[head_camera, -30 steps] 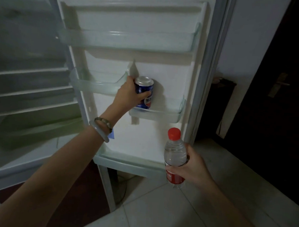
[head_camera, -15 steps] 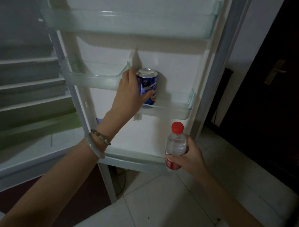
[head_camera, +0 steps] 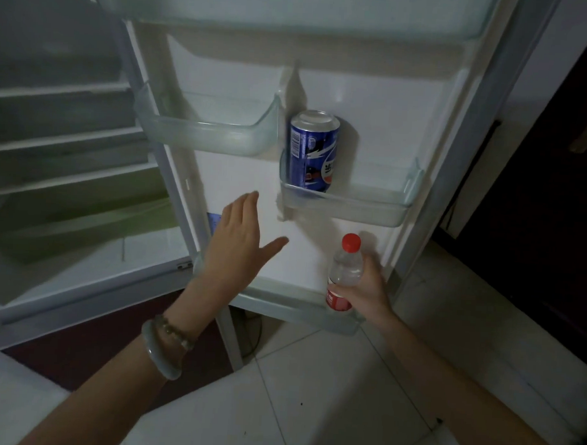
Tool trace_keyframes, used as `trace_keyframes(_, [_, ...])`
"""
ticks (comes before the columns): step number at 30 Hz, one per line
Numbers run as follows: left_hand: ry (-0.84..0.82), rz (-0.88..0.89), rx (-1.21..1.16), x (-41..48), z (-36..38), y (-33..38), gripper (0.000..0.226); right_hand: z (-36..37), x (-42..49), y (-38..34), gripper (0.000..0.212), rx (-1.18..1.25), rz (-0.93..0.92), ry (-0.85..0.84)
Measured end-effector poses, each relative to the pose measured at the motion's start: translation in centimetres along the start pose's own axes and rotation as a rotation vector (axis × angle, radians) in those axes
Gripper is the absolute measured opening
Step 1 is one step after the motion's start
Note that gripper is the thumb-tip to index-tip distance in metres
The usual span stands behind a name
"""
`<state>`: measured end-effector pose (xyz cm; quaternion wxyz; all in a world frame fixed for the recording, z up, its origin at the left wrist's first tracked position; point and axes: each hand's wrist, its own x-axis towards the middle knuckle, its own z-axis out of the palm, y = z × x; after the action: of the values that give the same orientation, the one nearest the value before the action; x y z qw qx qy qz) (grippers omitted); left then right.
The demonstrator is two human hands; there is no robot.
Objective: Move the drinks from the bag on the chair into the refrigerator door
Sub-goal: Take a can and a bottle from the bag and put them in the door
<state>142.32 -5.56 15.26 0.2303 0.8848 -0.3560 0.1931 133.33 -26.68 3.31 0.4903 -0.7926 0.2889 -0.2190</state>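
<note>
A blue drink can (head_camera: 313, 151) stands upright at the left end of the small right door bin (head_camera: 370, 209) of the open refrigerator door. My left hand (head_camera: 239, 245) hovers below and left of the can, fingers spread, holding nothing. My right hand (head_camera: 366, 289) grips a clear water bottle (head_camera: 345, 270) with a red cap and red label, held upright just above the bottom door shelf (head_camera: 281, 306). The bag and the chair are out of view.
An empty small door bin (head_camera: 205, 136) sits left of the can, and a long door bin (head_camera: 294, 10) spans the top. The refrigerator's inner shelves (head_camera: 63, 141) are at the left. White tiled floor (head_camera: 311, 391) lies below; a dark doorway (head_camera: 555, 200) is at the right.
My left hand let go of the can and dropped down and away from it, open. The can stays in the right bin. The view moved closer to the door.
</note>
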Motion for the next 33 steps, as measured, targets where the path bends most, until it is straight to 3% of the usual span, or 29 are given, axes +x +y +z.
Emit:
trace_keyframes(9, [-0.174, -0.035, 0.047, -2.2, 3.3, -2.0, 0.085, 1.7, 0.5, 1.3, 0.08, -0.127, 0.008, 0.119])
trace_keyframes(15, [-0.252, 0.044, 0.027, -3.0, 4.9, -2.1, 0.087, 1.5, 0.6, 1.0, 0.077, -0.126, 0.046, 0.066])
trace_keyframes(22, [-0.298, 0.161, 0.014, -3.9, 6.7, -1.5, 0.087, -1.5, -2.9, -0.2, 0.07, -0.31, -0.156, 0.085])
trace_keyframes(28, [-0.36, 0.389, -0.061, -6.1, 8.8, 2.0, 0.087, -5.1, -9.2, -2.3, 0.063, -0.536, -0.302, 0.108])
trace_keyframes(33, [-0.419, 0.635, -0.099, -8.7, 10.7, 7.3, 0.085, -8.1, -16.0, -0.2, 0.081, -0.875, -0.296, 0.175])
